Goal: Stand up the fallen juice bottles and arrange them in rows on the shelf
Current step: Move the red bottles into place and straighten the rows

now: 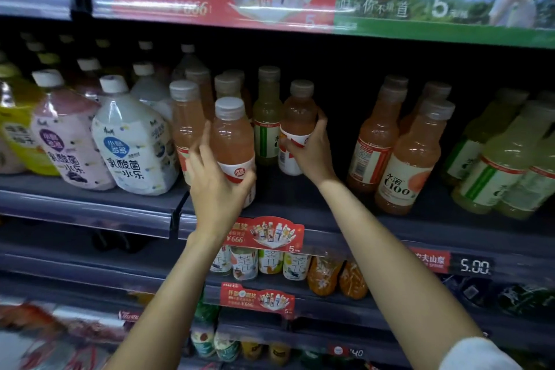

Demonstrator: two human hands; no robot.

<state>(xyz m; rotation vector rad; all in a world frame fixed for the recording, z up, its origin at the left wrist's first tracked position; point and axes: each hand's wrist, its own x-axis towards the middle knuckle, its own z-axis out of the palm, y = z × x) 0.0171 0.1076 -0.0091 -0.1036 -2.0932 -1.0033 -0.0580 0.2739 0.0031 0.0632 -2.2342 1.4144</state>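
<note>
My left hand [214,186] grips the lower body of an upright pink juice bottle [232,135] at the front of the shelf [300,213], index finger lifted off it. My right hand [310,150] wraps the label of a second pink juice bottle [300,111], upright, further back and to the right. Between them stands a yellow-green juice bottle [267,117]. More pink bottles [187,117] stand in a row behind my left hand. All bottles in view are upright.
Large white and pink yoghurt-drink bottles [135,144] crowd the shelf's left. Pink bottles [411,156] and yellow-green bottles [504,165] stand at the right. A dark gap lies between my right hand and those. Lower shelves hold tea bottles [264,261] and price tags [474,266].
</note>
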